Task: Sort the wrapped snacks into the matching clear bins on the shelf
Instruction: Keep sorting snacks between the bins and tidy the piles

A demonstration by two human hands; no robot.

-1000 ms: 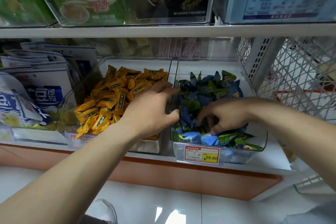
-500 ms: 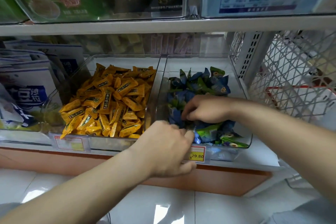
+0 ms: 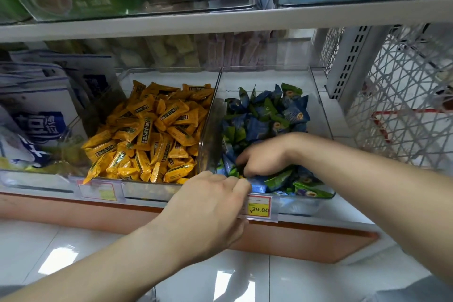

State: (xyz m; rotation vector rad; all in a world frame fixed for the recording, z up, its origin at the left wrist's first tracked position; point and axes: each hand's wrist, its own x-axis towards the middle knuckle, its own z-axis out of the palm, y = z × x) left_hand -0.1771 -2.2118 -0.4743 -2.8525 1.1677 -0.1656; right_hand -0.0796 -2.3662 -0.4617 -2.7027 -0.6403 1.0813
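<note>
Since a second ago the left hand (image 3: 208, 213) has dropped from the divider between the bins to the right bin (image 3: 316, 203) front lip, fingers curled; whether they pinch anything is hidden. Right hand (image 3: 263, 158), fingers bent downward, digs among blue-green snacks (image 3: 267, 115); its grasp is hidden. Yellow snacks (image 3: 152, 135) fill the left bin (image 3: 171, 73) beside it.

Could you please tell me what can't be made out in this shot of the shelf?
Head view only:
- Right hand: fingers buried among the blue-green snacks, so any grasp is hidden.
- Left hand: covers the left part of the price tag; its fingers curl out of sight.
- Tag on the yellow bin: too blurred to read.
</note>
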